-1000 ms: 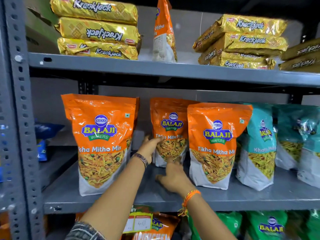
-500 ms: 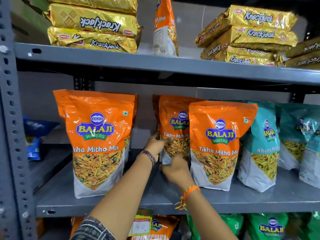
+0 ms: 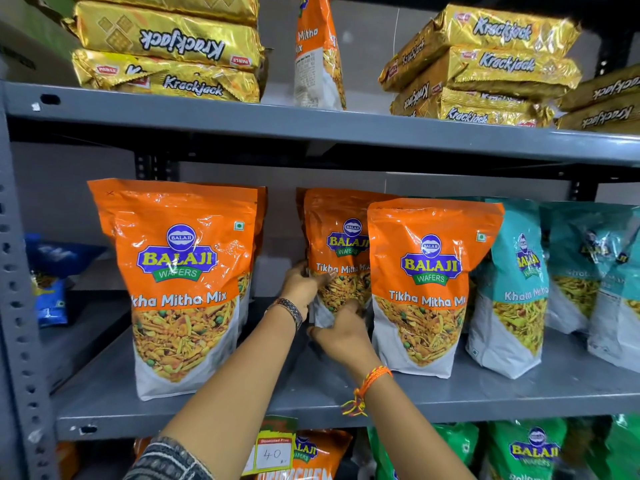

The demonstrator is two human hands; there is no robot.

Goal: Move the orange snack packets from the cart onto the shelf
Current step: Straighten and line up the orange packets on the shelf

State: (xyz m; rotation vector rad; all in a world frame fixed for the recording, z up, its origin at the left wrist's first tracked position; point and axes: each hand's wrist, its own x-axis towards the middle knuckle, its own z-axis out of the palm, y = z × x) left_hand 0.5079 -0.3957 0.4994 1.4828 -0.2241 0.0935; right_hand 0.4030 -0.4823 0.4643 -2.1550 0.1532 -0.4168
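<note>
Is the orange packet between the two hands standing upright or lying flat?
Upright. The middle orange packet stands on the shelf, logo on top, left hand and right hand at its lower part.

Grey slotted-steel shelving [image 3: 311,129] stands against a plain pale wall [image 3: 69,188], evenly lit.

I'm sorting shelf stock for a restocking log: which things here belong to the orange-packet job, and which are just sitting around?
Part of the job:
- back orange packet, both hands on it: left hand, right hand
- front-left orange packet
- front-right orange packet
- middle shelf

Just there:
- gold Krackjack packs
- teal packets
- green packets
</note>
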